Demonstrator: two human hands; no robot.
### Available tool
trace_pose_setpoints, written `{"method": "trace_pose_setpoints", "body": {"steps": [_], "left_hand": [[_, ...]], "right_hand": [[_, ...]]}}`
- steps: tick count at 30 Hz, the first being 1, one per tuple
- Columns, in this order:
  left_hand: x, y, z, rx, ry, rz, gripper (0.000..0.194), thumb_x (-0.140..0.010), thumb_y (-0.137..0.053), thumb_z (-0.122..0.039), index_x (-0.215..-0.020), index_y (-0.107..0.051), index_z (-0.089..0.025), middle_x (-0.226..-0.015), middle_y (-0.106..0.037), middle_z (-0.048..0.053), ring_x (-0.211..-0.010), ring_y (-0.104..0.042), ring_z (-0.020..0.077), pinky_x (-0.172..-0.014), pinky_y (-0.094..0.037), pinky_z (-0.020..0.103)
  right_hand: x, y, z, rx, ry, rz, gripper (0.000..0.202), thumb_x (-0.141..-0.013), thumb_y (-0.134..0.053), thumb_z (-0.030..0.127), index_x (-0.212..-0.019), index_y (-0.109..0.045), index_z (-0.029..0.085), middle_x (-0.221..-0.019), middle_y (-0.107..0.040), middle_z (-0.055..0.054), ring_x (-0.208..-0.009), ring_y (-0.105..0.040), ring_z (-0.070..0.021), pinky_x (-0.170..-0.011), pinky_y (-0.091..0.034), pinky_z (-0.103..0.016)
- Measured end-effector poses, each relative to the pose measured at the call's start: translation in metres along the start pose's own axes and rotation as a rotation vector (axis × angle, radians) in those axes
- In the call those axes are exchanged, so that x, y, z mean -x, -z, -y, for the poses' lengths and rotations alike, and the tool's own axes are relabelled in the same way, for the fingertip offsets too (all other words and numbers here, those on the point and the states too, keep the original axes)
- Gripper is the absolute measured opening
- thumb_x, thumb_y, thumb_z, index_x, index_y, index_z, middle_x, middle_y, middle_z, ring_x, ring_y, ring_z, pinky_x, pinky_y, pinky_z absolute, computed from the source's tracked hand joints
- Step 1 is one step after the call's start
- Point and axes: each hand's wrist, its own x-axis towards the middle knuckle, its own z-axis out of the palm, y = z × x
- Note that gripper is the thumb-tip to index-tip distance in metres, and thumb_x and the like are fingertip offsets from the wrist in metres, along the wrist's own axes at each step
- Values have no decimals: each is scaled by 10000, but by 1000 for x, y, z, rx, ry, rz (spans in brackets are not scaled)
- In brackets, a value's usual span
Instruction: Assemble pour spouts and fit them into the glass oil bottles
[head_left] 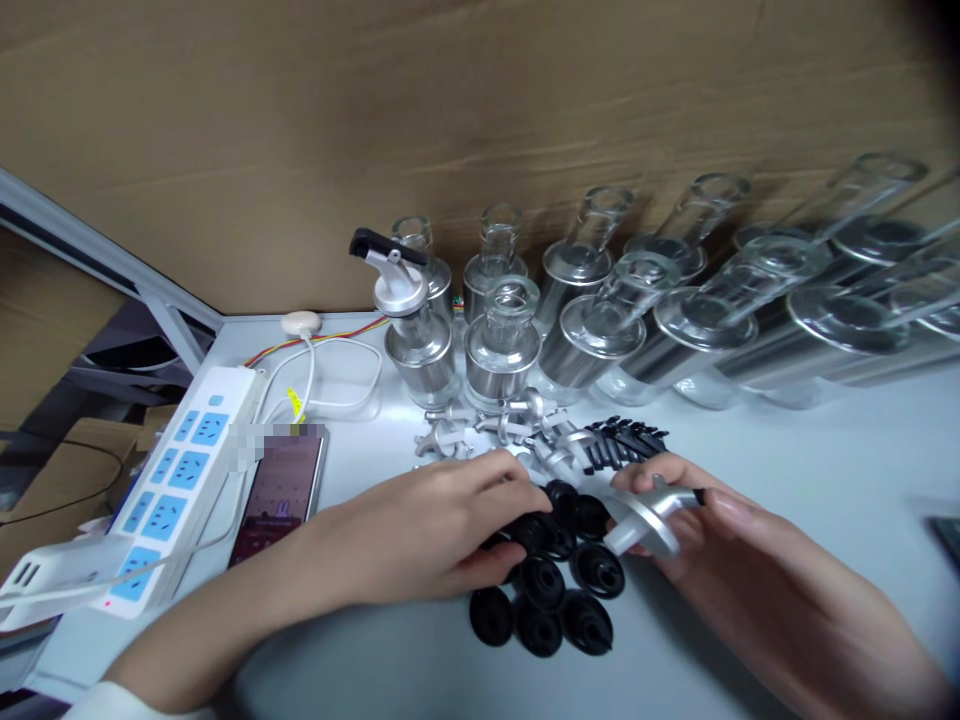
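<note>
My right hand [757, 560] holds a silver bottle pourer spout [654, 520], with its disc-shaped collar tilted and its tube end pointing to the left. The fingers of my left hand [442, 520] are curled around a black rubber stopper [534, 533] in a pile; the fingers partly hide it. More black stoppers [541, 582] lie beneath and in front of this hand. Behind the hands are several loose silver spout parts [517, 425] and a row of small black levers [622, 443].
Several glass bottles with metal sleeves [501, 350] stand along the cardboard wall [300, 150]. One bottle [420, 355] bears an assembled pourer [397, 285] with a black lever. On the left lie a phone [281, 490], a power strip [176, 480] and white cables [311, 365].
</note>
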Motion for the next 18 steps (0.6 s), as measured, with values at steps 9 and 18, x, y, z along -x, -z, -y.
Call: {"method": "trace_pose_setpoints", "body": {"steps": [9, 18], "left_hand": [[-3, 1, 0, 124, -77, -63, 280, -883, -483, -78, -1144, -488, -179, -1134, -564, 79, -984, -578, 136, -840, -493, 225], [-7, 1, -1, -101, -142, -235, 114, -940, -482, -190, -946, -577, -128, -906, -622, 65, -821, -589, 132, -710, -480, 216]], "right_hand": [[7, -11, -3, 63, -124, 142, 325, -733, -669, 565, -824, -650, 253, -994, -622, -36, -852, -591, -188, -751, -463, -294], [17, -19, 4, 111, -94, 81, 334, -670, -704, 607, -807, -686, 303, -1055, -634, -11, -904, -643, -192, -788, -488, -265]]}}
